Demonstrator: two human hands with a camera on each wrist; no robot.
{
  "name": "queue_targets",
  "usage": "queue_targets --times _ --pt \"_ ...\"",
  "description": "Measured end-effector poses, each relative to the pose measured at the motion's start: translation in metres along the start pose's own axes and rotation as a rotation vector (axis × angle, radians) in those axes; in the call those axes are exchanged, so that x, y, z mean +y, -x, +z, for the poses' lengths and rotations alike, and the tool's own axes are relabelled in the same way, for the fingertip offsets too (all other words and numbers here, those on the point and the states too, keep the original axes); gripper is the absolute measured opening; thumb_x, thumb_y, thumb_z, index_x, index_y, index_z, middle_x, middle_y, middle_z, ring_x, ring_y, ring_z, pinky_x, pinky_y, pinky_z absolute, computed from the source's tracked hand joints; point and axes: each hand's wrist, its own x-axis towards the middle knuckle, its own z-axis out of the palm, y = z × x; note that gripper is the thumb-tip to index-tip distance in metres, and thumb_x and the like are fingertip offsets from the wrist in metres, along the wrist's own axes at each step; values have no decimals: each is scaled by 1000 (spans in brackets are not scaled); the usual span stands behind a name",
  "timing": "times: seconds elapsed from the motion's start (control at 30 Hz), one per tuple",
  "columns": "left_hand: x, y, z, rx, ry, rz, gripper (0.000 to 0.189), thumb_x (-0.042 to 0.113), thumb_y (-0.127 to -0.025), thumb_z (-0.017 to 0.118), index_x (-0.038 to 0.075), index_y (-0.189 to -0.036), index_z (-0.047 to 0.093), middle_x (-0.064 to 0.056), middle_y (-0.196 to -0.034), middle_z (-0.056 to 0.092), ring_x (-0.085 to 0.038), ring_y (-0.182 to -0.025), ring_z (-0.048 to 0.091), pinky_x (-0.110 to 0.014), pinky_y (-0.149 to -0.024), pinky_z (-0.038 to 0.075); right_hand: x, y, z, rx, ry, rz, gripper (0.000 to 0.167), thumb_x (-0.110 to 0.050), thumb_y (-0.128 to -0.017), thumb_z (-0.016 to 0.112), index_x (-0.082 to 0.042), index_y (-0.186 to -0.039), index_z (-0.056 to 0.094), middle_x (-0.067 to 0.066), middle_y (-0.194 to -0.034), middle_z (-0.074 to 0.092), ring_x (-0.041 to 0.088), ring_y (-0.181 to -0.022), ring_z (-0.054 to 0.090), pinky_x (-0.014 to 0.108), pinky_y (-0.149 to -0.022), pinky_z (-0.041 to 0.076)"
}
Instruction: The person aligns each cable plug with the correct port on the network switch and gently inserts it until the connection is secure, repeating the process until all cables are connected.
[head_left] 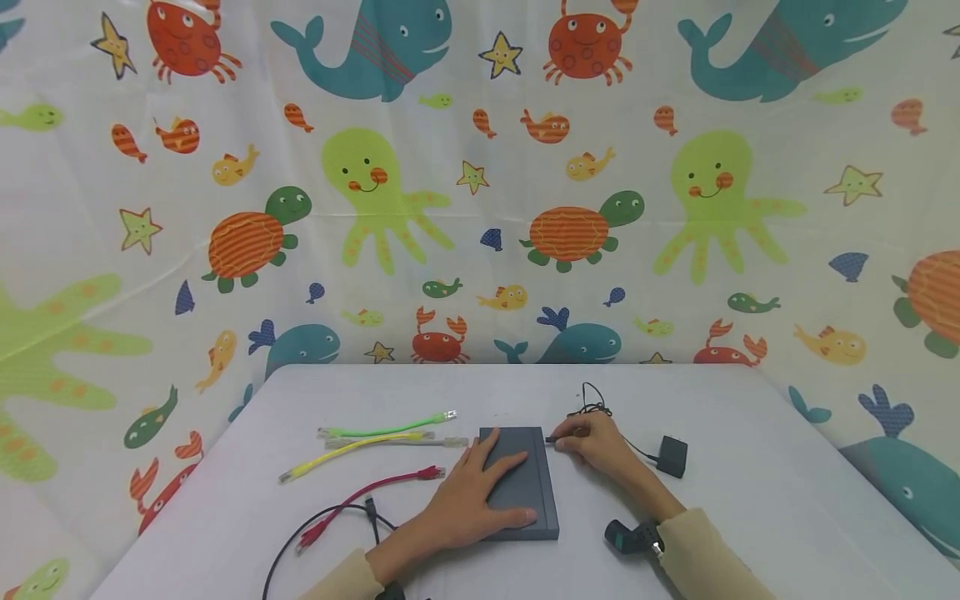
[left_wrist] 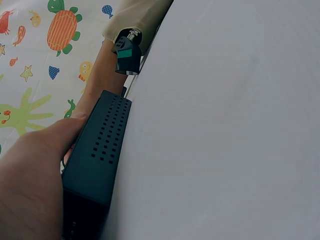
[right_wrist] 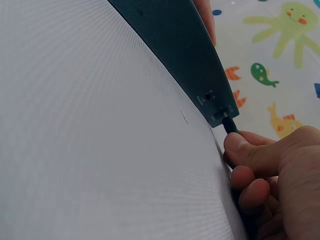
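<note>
A flat dark grey metal box point(head_left: 525, 485) lies on the white table, with my left hand point(head_left: 468, 500) resting on its top, fingers spread. In the left wrist view, rows of small vent holes dot one side of the box point(left_wrist: 105, 135). At its far right corner, my right hand point(head_left: 596, 442) pinches a black power plug point(right_wrist: 229, 124) between thumb and fingers. The right wrist view shows the plug's metal tip right at a socket in the side of the box point(right_wrist: 185, 50). A thin black cord point(head_left: 592, 408) runs behind the right hand to a black power adapter point(head_left: 672, 457).
Left of the box lie a green network cable point(head_left: 390, 428), a yellow one point(head_left: 345, 454), a grey one point(head_left: 446, 442) and a red one point(head_left: 360, 493). A black cable point(head_left: 288, 542) curves near the left forearm. A patterned sea-animal curtain point(head_left: 480, 208) hangs behind the table.
</note>
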Motion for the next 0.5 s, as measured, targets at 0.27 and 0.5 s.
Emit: queue_targets --times 0.27,0.5 --pt "1 0 0 1 -1 7 75 83 -76 47 53 -143 33 -1 -164 10 -43 -148 10 -72 -106 24 0 1 0 -6 -20 -9 11 -12 -80 74 -13 -90 75 2 -69 62 9 -46 47 21 -39 36" --pt "0 0 1 3 -4 4 75 84 -76 47 54 -143 32 0 -164 9 -43 -148 10 -73 -105 25 0 0 0 -9 -30 7 11 -10 -79 75 -13 -90 75 2 -64 60 9 -44 45 19 -38 34"
